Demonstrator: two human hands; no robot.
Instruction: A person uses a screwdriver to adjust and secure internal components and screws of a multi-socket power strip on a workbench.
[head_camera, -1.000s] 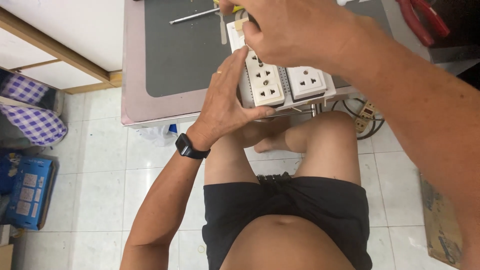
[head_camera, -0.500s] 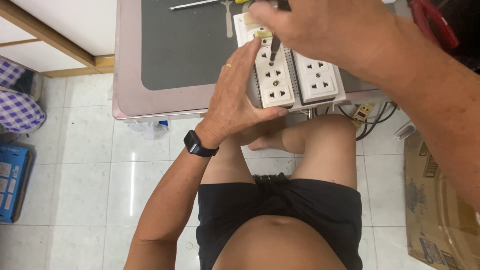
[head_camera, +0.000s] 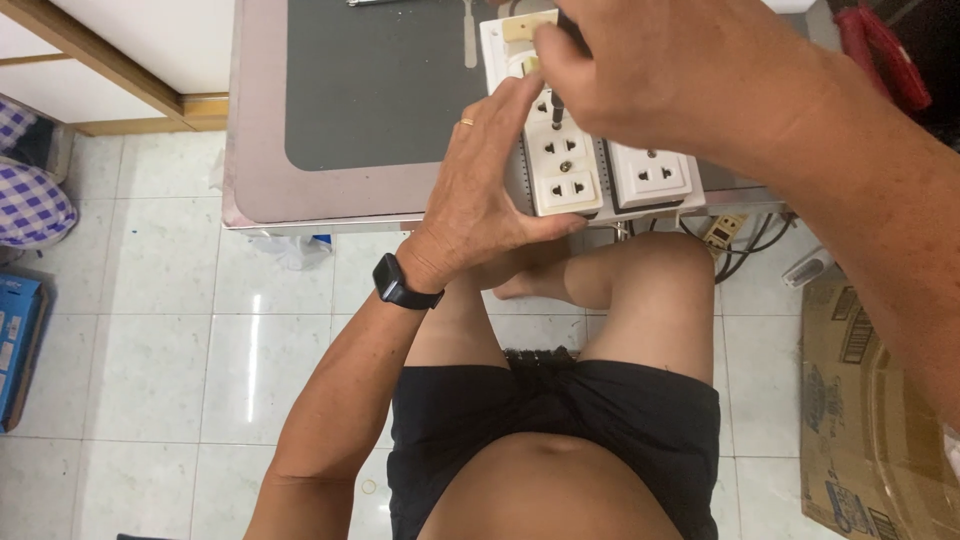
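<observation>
Brown printed cardboard box (head_camera: 870, 420) at 4 o'clock on the floor; blue package (head_camera: 15, 345) at 9 o'clock. White socket strip (head_camera: 560, 160) lies at 12 o'clock on the table edge (head_camera: 300, 205). Left hand (head_camera: 480, 200) clasps the strip's left side. Right hand (head_camera: 650, 70) above it, closed around a dark screwdriver (head_camera: 557, 105), tip on the strip.

A: Changes over the last second?

B: Left hand (head_camera: 480, 205) slid up the socket strip (head_camera: 565, 165); the fingers, curled beside it a second ago, now reach its upper sockets.

A: The right?

B: Right hand (head_camera: 660, 85) shifted slightly. The screwdriver (head_camera: 556, 102) tip now stands on the strip's face, near the table's (head_camera: 300, 205) front edge.
</observation>
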